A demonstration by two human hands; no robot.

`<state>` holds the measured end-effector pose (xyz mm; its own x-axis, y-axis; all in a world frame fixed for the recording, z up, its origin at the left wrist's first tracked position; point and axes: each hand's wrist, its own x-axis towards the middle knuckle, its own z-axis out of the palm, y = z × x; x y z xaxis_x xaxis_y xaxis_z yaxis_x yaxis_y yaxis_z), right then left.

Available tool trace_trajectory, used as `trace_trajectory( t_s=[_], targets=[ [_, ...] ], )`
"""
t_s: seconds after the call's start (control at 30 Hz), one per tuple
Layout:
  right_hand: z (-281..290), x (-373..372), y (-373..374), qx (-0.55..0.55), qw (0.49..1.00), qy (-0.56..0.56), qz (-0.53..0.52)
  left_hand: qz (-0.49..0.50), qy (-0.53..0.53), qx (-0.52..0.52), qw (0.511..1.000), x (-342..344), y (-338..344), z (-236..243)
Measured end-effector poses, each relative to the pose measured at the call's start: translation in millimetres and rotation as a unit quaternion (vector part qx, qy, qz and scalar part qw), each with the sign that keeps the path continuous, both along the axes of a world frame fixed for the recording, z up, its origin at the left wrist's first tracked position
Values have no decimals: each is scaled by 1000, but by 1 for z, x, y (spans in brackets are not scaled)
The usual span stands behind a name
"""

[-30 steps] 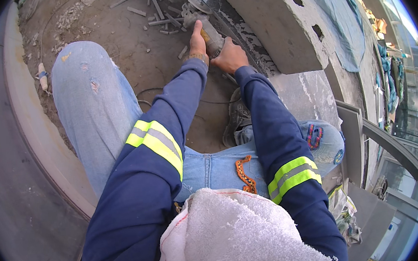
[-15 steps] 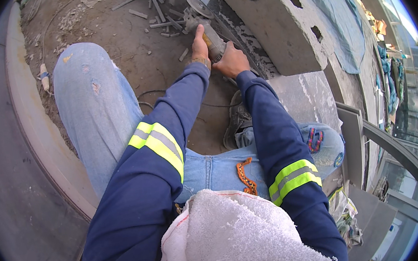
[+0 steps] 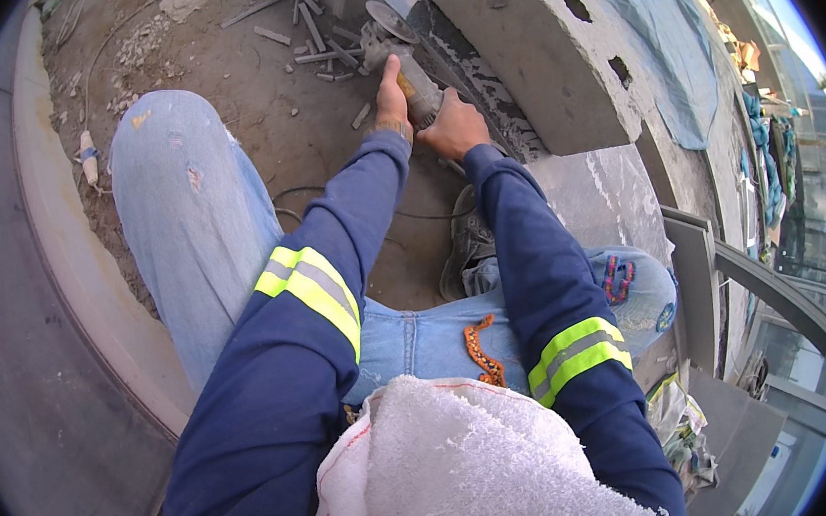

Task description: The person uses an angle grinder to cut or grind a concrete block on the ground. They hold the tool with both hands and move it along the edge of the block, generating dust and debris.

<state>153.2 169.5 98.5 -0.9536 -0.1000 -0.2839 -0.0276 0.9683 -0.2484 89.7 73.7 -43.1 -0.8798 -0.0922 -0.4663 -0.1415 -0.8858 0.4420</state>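
Both my hands grip a dusty angle grinder (image 3: 421, 90) with a round disc (image 3: 392, 22) at its far end. My left hand (image 3: 392, 99) is wrapped round the body behind the head, thumb along its top. Closed round the rear end of the grinder is my right hand (image 3: 457, 126). The disc sits close to the edge of a dark stone slab (image 3: 466, 64); I cannot tell whether it touches. Several cut grey strips (image 3: 314, 31) lie on the ground just left of the disc.
A thick concrete-like block (image 3: 532, 47) with holes stands to the right, with a blue cloth (image 3: 663, 45) beyond it. A cable with a white connector (image 3: 88, 158) lies on the dirt at left. A grey curved ledge (image 3: 65, 262) runs along the left side. My shoe (image 3: 466, 243) is below the grinder.
The whole view shifts slightly. Both hands keep their grip on the angle grinder, which stays near the slab's edge with little visible movement.
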Motion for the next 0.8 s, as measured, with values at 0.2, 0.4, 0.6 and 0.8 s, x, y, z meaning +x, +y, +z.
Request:
trace_trajectory(
  t_s=[0.2,0.4,0.6,0.8],
  targets=[
    [1,2,10,9,1000,-6,-13,-39,10,47,998,14,8,20],
    [3,3,3,0,1000,-9,0,-20,17,8,1000,9,0,9],
    [5,-5,-5,-5,1000,-17,-3,-33,9,5,999,-1,-13,6],
    [1,-16,-9,-3,1000,-14,-8,-28,-5,0,1000,-17,-16,-1]
  ],
)
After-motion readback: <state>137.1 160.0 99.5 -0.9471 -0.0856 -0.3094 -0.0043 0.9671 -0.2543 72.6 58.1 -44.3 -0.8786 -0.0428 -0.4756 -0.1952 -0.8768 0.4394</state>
